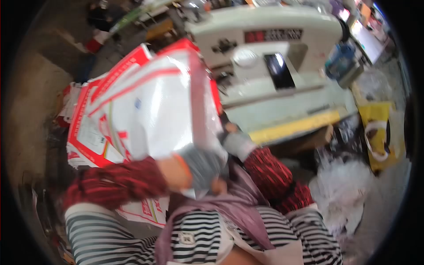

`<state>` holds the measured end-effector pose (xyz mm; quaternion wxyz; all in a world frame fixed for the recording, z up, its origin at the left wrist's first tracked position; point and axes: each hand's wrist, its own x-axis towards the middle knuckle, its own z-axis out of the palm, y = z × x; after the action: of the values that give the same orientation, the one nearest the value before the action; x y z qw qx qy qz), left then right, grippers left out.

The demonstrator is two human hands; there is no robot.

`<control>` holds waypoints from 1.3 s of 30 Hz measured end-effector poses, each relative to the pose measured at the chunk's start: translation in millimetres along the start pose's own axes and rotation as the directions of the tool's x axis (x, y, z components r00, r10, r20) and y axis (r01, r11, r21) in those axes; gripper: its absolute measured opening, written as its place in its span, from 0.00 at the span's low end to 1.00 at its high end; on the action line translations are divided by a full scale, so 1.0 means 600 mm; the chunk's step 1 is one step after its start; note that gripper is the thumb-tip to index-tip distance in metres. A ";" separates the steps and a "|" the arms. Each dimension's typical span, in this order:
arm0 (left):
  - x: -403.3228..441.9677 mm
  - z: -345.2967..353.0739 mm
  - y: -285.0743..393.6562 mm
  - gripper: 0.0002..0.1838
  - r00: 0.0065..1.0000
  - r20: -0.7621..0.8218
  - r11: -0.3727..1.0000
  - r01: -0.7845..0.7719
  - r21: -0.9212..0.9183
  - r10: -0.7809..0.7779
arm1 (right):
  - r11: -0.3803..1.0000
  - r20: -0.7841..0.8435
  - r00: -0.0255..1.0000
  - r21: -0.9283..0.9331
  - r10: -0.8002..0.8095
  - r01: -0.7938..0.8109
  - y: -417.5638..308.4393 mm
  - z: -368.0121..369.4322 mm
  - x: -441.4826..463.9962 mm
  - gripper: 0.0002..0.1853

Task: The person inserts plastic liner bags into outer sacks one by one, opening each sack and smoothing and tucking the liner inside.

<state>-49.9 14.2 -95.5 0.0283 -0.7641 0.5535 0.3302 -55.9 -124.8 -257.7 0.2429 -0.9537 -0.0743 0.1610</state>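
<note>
A glossy white plastic sack (165,106) with red borders rises in front of me, at the left of a big industrial sewing machine (304,53). My left hand (203,170), in a grey glove with bare fingertips, is closed at the sack's lower right corner and smeared a little by motion. At the sack's right edge, close to the machine's bed, my right hand (238,142) is also gloved and closed on the edge. Its fingers are partly hidden. More red-and-white printed sacks (88,119) lie behind and to the left.
A dark phone (279,70) rests on the machine, with a blue bottle-like container (340,61) to its right. A yellow bag (380,132) hangs at the right, above clear plastic wrapping (344,190). Yellow edging (298,126) runs along the machine table's front.
</note>
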 end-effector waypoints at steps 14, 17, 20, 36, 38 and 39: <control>-0.025 -0.004 0.030 0.09 0.939 0.322 0.867 -0.255 0.428 0.117 | 0.996 -0.246 0.967 -0.077 -0.071 0.054 0.021 0.088 0.039 0.14; -0.020 0.015 0.043 0.14 0.834 0.549 0.899 -0.192 0.393 -0.062 | 0.994 -0.457 0.888 -0.059 0.051 -0.087 -0.017 0.081 0.009 0.14; -0.050 -0.049 -0.015 0.12 0.828 0.513 0.852 -0.088 0.517 -0.226 | 0.962 -0.228 0.941 -0.051 0.251 -0.269 -0.043 0.005 0.025 0.28; 0.012 -0.104 -0.012 0.10 0.897 0.440 0.855 -0.198 0.479 -0.038 | 0.973 0.000 0.999 -0.223 0.050 -0.049 -0.039 -0.029 0.006 0.12; 0.004 -0.178 -0.018 0.10 0.863 0.453 0.759 -0.138 0.637 -0.224 | 0.971 -0.057 0.976 -0.099 0.212 -0.217 -0.031 -0.047 0.050 0.13; 0.011 -0.170 -0.006 0.10 0.843 0.490 0.769 -0.158 0.619 -0.221 | 0.948 -0.111 0.942 0.052 0.318 -0.314 -0.028 -0.071 0.068 0.13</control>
<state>2.8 -31.3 -20.3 0.4450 -0.5940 0.5878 0.3219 -3.9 -120.0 -225.3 0.2340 -0.9569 0.0966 0.1423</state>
